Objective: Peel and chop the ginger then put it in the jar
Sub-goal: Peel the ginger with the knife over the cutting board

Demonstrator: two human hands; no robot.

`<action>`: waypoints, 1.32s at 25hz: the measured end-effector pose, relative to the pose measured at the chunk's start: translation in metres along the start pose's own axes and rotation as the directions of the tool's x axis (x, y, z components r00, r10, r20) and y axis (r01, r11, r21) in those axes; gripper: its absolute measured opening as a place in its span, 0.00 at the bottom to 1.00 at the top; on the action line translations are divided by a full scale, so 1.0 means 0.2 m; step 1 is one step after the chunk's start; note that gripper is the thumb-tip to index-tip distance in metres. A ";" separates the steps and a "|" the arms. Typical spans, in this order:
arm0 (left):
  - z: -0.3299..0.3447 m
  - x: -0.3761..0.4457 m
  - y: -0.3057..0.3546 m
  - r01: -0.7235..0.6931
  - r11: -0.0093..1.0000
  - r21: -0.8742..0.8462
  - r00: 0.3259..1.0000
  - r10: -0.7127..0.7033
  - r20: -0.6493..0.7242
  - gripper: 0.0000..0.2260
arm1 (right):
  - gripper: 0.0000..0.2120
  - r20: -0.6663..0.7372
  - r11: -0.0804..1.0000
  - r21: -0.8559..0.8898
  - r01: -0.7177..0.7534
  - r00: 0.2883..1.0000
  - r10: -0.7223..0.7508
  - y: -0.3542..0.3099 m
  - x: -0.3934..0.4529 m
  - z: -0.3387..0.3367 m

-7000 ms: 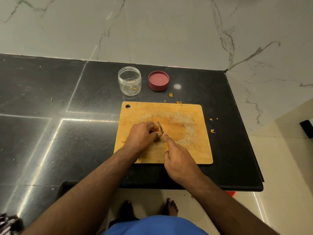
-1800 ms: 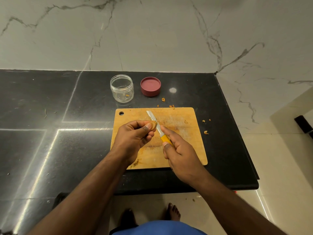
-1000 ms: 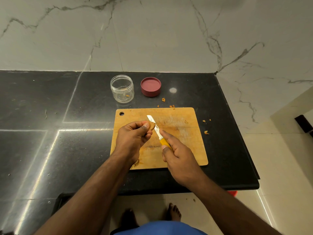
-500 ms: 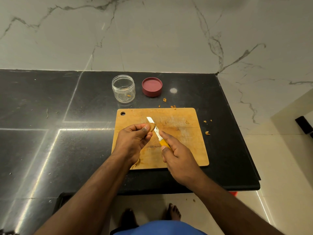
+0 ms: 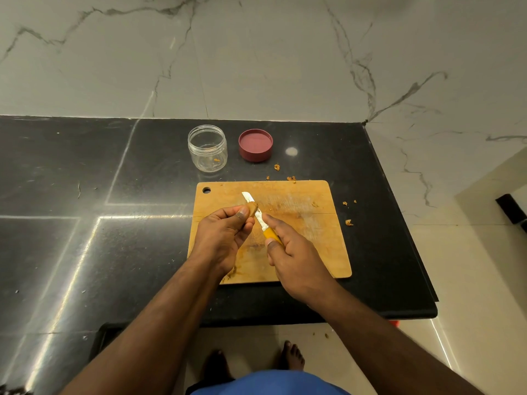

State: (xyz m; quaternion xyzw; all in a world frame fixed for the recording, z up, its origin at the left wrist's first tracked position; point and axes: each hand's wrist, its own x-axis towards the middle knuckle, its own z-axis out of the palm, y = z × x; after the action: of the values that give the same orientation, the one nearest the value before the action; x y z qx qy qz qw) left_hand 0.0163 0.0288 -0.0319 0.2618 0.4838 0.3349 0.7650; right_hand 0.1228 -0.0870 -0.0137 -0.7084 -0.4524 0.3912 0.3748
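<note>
A black worktop (image 5: 142,238) fills the middle of the frame, with a wooden cutting board (image 5: 308,223) at its centre. Above the board's upper left corner stands the open jar (image 5: 207,148), nearly empty apart from a fleck or two, and just to its right the red lid (image 5: 255,145) lies apart. Over the board, the left hand (image 5: 222,238) pinches a small piece of ginger (image 5: 252,208) between thumb and fingers. The right hand (image 5: 296,258) grips a yellow-handled knife (image 5: 258,216), its blade laid against the ginger. Peel scraps (image 5: 348,222) lie along the board's top and right edges. Judging by this, peeling is under way; chopping and filling the jar remain.
</note>
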 end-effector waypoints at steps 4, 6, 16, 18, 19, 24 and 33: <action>-0.01 0.01 0.01 -0.010 1.000 -0.018 1.000 0.009 -0.029 0.05 | 0.23 0.013 0.999 -0.034 0.003 1.000 -0.002 -0.01 -0.04 0.01; 0.00 0.01 0.00 -0.001 1.000 -0.011 1.000 0.001 -0.020 0.06 | 0.22 0.006 1.000 -0.030 -0.001 1.000 0.001 -0.01 -0.04 0.01; -0.02 0.00 0.00 0.000 1.000 -0.005 1.000 0.000 -0.024 0.04 | 0.22 -0.003 1.000 -0.017 -0.012 1.000 0.012 0.02 -0.02 0.04; 0.00 0.00 -0.01 0.003 1.000 0.010 1.000 -0.003 -0.005 0.05 | 0.22 -0.012 1.000 -0.015 -0.008 1.000 0.007 0.02 0.02 0.03; -0.01 0.00 -0.01 -0.007 1.000 0.017 1.000 0.007 -0.008 0.05 | 0.22 -0.013 1.000 -0.009 -0.003 1.000 0.003 0.02 0.02 0.03; -0.04 0.01 -0.01 0.012 1.000 0.022 1.000 -0.012 -0.014 0.07 | 0.21 -0.011 0.998 0.068 0.001 1.000 0.000 0.03 0.01 0.02; -0.16 0.04 0.09 0.017 0.970 0.244 0.999 -0.009 -0.032 0.08 | 0.21 0.032 0.979 0.170 -0.114 0.993 0.110 0.13 0.02 -0.03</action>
State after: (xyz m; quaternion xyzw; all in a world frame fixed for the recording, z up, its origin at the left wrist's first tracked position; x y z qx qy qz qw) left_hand -0.0146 0.0490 -0.0353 0.3459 0.5346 0.2716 0.7216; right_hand 0.1392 -0.0934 -0.0350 -0.6933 -0.3809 0.4572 0.4066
